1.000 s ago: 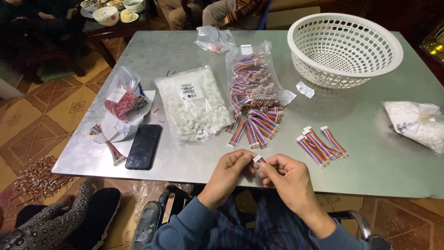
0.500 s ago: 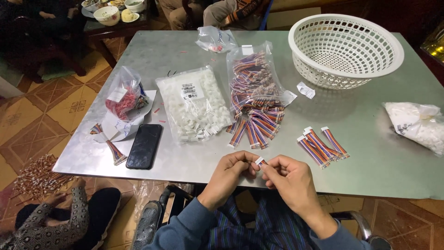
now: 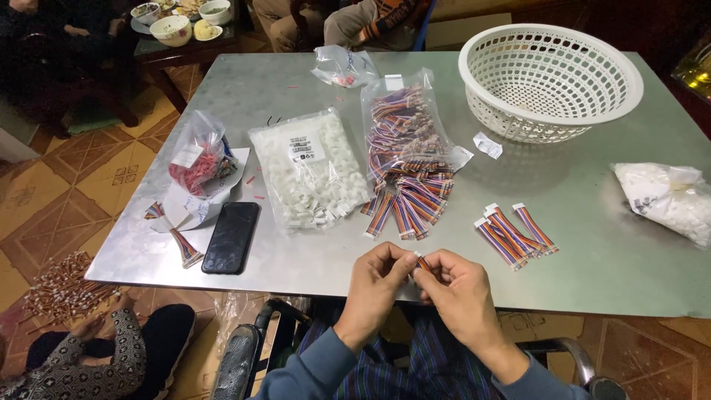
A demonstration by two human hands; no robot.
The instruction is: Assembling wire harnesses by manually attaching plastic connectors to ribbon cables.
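Both hands meet at the table's [image 3: 296,89] six o'clock edge. My left hand [image 3: 381,278] and right hand [image 3: 459,292] pinch shut on one short ribbon cable [image 3: 423,262], fingertips close together, likely to steady its small end. Finished-looking cables [image 3: 515,231] lie at two o'clock; the connector bag [image 3: 311,170] at eleven, within reach. White basket [image 3: 552,81] sits far off at one o'clock.
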